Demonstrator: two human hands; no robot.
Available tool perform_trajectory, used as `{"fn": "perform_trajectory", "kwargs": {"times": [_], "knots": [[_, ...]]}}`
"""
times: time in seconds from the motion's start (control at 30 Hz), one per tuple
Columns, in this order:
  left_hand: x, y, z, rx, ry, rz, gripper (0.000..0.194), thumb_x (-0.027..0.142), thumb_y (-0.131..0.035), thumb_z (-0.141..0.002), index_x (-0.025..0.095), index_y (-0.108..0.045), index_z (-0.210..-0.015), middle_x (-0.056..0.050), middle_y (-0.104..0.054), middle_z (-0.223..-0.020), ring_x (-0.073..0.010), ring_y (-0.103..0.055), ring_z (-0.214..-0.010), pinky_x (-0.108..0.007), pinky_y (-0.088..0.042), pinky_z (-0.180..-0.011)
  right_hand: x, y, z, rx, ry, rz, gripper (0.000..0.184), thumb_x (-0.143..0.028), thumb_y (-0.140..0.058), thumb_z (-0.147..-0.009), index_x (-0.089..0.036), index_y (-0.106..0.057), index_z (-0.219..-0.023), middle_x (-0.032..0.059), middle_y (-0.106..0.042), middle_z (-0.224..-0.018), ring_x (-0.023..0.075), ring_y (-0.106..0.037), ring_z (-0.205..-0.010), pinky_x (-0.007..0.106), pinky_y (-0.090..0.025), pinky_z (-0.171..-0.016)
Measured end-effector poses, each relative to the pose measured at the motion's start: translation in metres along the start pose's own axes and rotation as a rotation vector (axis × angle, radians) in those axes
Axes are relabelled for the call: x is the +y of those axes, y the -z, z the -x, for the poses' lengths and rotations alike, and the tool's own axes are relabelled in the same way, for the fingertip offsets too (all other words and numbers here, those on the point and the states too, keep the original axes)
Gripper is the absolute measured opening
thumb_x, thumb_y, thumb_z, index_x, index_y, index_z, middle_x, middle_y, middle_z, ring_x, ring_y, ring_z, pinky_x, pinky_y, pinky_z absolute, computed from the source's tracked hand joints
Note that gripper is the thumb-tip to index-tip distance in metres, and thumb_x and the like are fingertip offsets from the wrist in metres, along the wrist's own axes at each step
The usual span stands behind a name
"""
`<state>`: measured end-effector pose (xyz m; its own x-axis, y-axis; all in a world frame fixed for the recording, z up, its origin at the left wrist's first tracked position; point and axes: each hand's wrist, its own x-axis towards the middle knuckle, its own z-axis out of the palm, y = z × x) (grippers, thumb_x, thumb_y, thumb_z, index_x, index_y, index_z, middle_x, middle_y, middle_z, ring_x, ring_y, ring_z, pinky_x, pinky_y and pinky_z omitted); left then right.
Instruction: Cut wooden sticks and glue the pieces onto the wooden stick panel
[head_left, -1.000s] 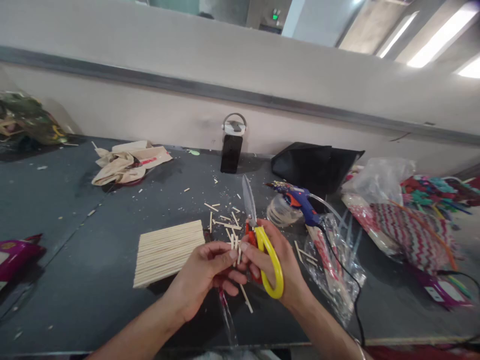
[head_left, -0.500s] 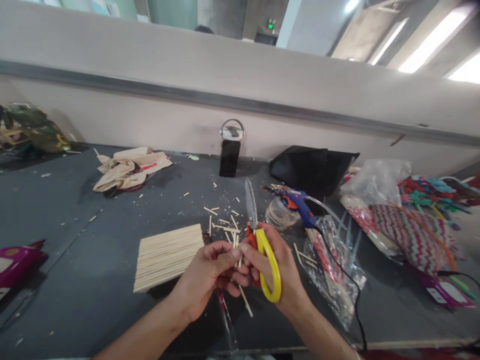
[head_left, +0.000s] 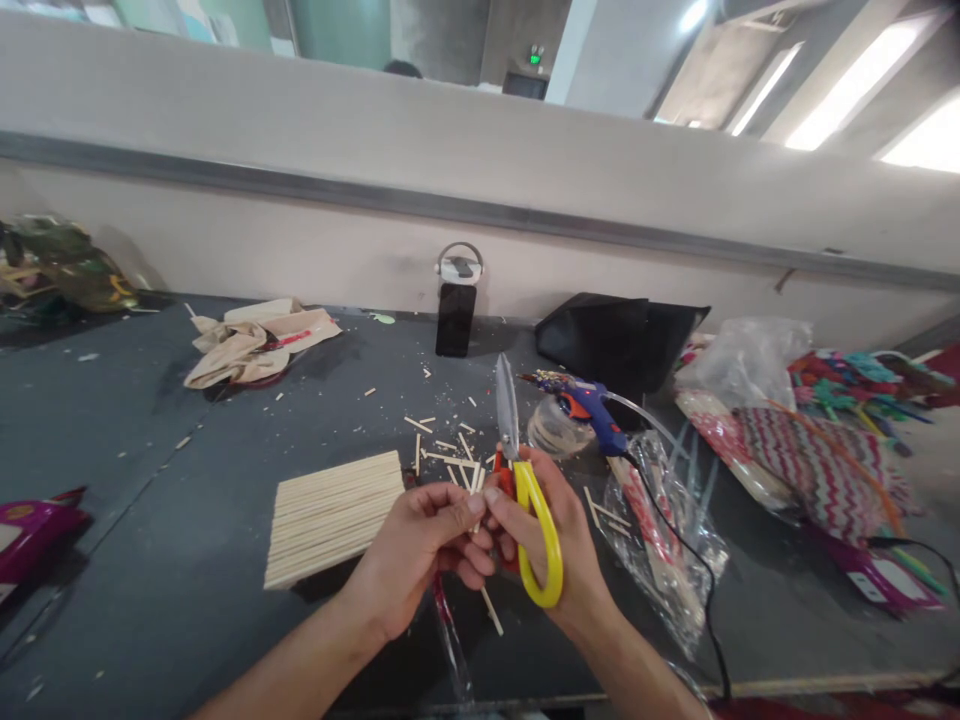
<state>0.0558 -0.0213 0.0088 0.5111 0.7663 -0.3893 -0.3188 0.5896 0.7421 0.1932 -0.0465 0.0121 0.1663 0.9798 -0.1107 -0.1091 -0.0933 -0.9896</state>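
My left hand [head_left: 442, 530] is closed, with thumb and fingers pinching short pale wooden sticks [head_left: 478, 482]. Close beside it, my right hand [head_left: 551, 525] holds scissors [head_left: 541, 540] with yellow and red handles; the blades are together and point away from me. The thumb and fingertips of that hand also meet at the sticks, so the exact grip there is partly hidden. To the left of my hands lies a flat panel of thin wooden sticks [head_left: 334, 515] set side by side. Loose cut stick pieces [head_left: 459, 461] are scattered just beyond my hands.
A blue glue gun [head_left: 596, 412] rests by a round clear container [head_left: 555, 428], its black cable running toward the front edge. Clear plastic packaging [head_left: 667, 550] lies at right. A phone [head_left: 456, 318] stands against the wall, a beige cloth [head_left: 259, 340] at back left.
Both hands stay together at the sticks, with the scissors still in the right hand. The stick tops between the fingers have shifted slightly. The view has moved a little.
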Motion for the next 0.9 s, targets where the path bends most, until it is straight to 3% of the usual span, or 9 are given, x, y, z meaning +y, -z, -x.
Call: {"fn": "perform_trajectory", "kwargs": {"times": [0.37,0.67,0.9], "knots": [[-0.0052,0.0038,-0.0018,0.035,-0.079,-0.156,0.030,0.037,-0.079,-0.068,0.012,-0.061,-0.069,-0.001,-0.064,-0.056,-0.0122,-0.061,-0.044,-0.021,-0.049,-0.042,-0.0089,0.0031,-0.0011,-0.095,-0.068,0.031,0.042,-0.041,-0.072,-0.075,-0.021,-0.048,-0.103,-0.0085,-0.056,-0.058,0.0053,-0.044,-0.034,0.015,-0.037,-0.030],[-0.0006,0.0045,0.0035,-0.003,0.001,-0.011,0.028,0.038,-0.071,-0.077,0.012,-0.064,-0.076,-0.006,-0.069,-0.072,-0.0125,-0.065,-0.054,-0.020,-0.052,-0.047,-0.0065,0.0043,0.0018,0.016,0.022,0.077,0.038,-0.036,-0.069,-0.079,-0.021,-0.048,-0.107,-0.0069,-0.059,-0.064,0.0062,-0.048,-0.037,0.016,-0.039,-0.034],[0.0023,0.0016,0.0053,-0.044,0.007,-0.077,0.029,0.038,-0.073,-0.075,0.010,-0.067,-0.075,-0.006,-0.068,-0.067,-0.0120,-0.063,-0.052,-0.021,-0.052,-0.048,-0.0060,0.0049,0.0039,0.044,0.038,0.106,0.041,-0.032,-0.071,-0.077,-0.022,-0.048,-0.109,-0.0068,-0.061,-0.065,0.0080,-0.052,-0.039,0.018,-0.042,-0.035]]}}
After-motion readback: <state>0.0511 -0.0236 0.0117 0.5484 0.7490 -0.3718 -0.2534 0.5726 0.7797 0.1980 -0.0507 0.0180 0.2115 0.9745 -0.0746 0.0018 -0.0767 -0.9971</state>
